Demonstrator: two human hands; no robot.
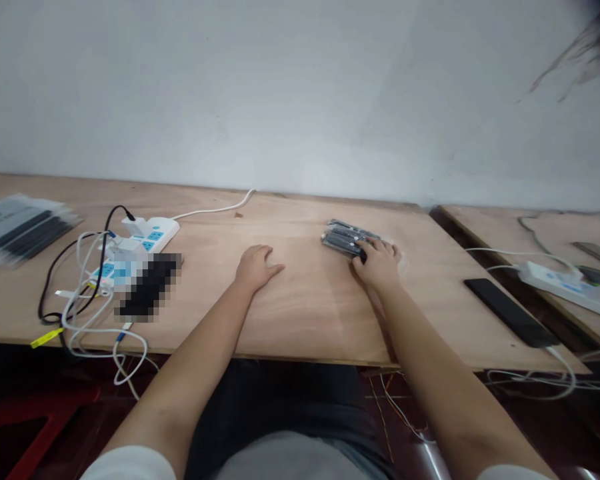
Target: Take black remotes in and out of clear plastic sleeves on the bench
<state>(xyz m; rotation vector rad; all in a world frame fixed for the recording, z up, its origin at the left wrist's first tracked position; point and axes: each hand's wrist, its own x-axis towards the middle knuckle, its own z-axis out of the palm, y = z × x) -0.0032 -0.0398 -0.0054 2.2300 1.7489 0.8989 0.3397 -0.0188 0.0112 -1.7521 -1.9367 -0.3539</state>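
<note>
My left hand point(254, 267) rests on the wooden table with its thumb and fingers apart, holding nothing. To its right, my right hand point(380, 263) is closed over the near right end of some dark, flat packets in clear plastic point(344, 239). The thumb lies at their near side and the fingers reach across the top. Two or more packets lie side by side; what is inside them cannot be made out. Part of the plastic sticks out to the right beyond my fingers.
On the left stand a white power strip point(163, 233) with tangled cables, a blurred-out dark object point(150, 287) and a stack of plastic-sleeved items point(25, 230). A black phone point(510, 312) lies right on a cable. Beyond a gap is another table point(480, 223) with a power strip point(555, 280).
</note>
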